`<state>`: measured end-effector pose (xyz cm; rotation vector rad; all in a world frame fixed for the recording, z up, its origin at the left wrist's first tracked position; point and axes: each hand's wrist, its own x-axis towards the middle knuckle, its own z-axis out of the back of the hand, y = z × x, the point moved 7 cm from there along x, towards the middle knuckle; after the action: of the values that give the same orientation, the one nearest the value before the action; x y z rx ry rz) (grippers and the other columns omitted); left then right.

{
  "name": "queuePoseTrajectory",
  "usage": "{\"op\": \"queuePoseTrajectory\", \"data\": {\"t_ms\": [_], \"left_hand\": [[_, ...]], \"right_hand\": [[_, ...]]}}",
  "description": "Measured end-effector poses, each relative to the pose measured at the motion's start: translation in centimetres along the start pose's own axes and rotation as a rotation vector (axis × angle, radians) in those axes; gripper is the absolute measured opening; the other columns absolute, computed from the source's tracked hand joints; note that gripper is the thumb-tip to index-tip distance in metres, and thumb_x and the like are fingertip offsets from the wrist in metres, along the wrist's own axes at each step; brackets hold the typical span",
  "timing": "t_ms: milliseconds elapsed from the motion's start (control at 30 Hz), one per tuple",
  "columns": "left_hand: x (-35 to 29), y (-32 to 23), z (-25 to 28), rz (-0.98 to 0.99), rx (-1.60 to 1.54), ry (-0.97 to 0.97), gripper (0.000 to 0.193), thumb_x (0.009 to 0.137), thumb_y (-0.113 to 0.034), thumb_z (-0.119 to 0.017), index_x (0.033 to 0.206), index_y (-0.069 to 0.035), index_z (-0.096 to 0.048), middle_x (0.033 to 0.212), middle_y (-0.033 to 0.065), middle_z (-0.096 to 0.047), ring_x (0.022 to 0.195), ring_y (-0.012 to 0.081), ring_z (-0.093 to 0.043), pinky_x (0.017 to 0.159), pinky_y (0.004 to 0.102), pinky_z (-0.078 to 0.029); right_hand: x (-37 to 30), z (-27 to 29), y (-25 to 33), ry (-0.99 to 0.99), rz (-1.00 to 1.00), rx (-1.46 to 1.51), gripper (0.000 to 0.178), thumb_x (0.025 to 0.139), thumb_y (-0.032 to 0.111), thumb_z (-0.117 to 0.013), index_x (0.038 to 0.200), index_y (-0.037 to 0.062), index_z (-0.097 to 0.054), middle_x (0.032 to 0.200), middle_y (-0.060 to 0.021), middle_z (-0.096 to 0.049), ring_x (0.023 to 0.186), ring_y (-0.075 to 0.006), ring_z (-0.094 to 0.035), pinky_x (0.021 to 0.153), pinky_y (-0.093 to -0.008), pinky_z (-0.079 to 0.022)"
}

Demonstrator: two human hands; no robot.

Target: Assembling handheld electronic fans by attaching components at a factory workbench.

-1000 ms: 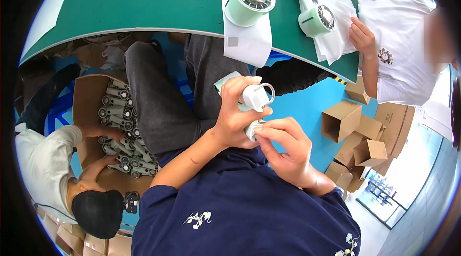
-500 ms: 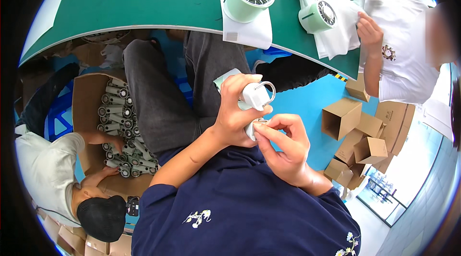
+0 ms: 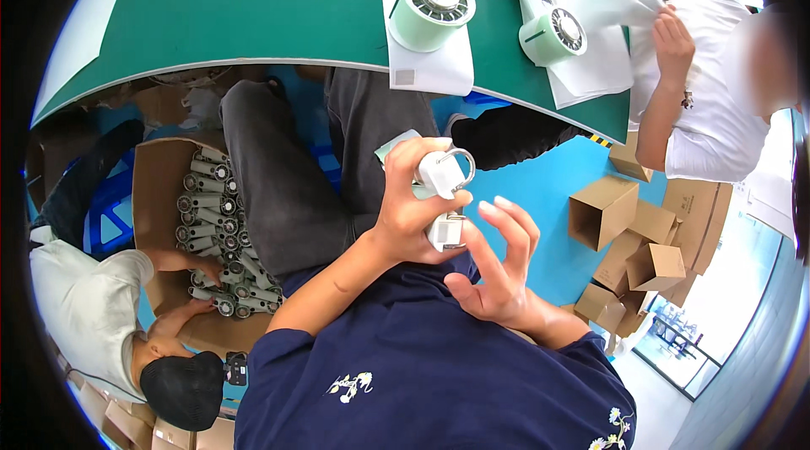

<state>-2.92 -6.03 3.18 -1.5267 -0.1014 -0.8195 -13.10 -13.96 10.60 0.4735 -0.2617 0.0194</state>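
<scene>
My left hand [image 3: 411, 205] is wrapped round two pale pieces that look like handheld fans, held end-on above my lap. The upper fan's white end [image 3: 440, 175] carries a raised metal loop [image 3: 465, 165]. On the lower fan's white end [image 3: 445, 232], a smaller metal loop lies close against its side. A pale green part [image 3: 395, 149] shows beyond my knuckles; the rest is hidden by my fingers. Just right of the lower end is my right hand [image 3: 498, 269], fingers spread and holding nothing. Its index finger is beside the lower loop; whether it touches cannot be told.
Two green handheld fans [image 3: 432, 11] [image 3: 553, 35] lie on white bags on the green table [image 3: 253, 11]. A carton [image 3: 164, 197] at left holds many fans, with a co-worker's hands in it. Another person handles a white bag at right. Empty cartons [image 3: 603, 214] stand on the blue floor.
My right hand has let go of the lower end and opened its fingers, uncovering that end and its loop. The co-worker at right has shifted the white bag.
</scene>
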Motion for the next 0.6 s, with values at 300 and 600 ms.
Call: {"op": "queuePoseTrajectory", "data": {"t_ms": [300, 600], "left_hand": [[-1.5, 0.1, -0.9, -0.023, 0.011, 0.010, 0.029, 0.066, -0.027, -0.080, 0.086, -0.008, -0.072, 0.134, 0.0231, -0.049, 0.120, 0.0405, -0.049, 0.099, 0.0514, -0.039], [-1.1, -0.2, -0.1, 0.029, 0.013, -0.005, 0.035, 0.066, -0.030, -0.081, 0.089, -0.005, -0.071, 0.133, 0.0273, -0.049, 0.120, 0.0439, -0.050, 0.100, 0.0539, -0.042]], "right_hand": [[-0.5, -1.3, -0.5, -0.040, 0.093, 0.000, 0.035, 0.083, 0.015, -0.072, 0.116, 0.0044, -0.070, 0.130, -0.0198, -0.059, 0.115, -0.0379, -0.060, 0.093, -0.0448, -0.050], [1.1, -0.1, 0.0, -0.006, 0.159, 0.040, 0.039, 0.074, 0.013, -0.080, 0.112, 0.0091, -0.073, 0.129, -0.0171, -0.059, 0.119, -0.0385, -0.056, 0.095, -0.0482, -0.049]]}}
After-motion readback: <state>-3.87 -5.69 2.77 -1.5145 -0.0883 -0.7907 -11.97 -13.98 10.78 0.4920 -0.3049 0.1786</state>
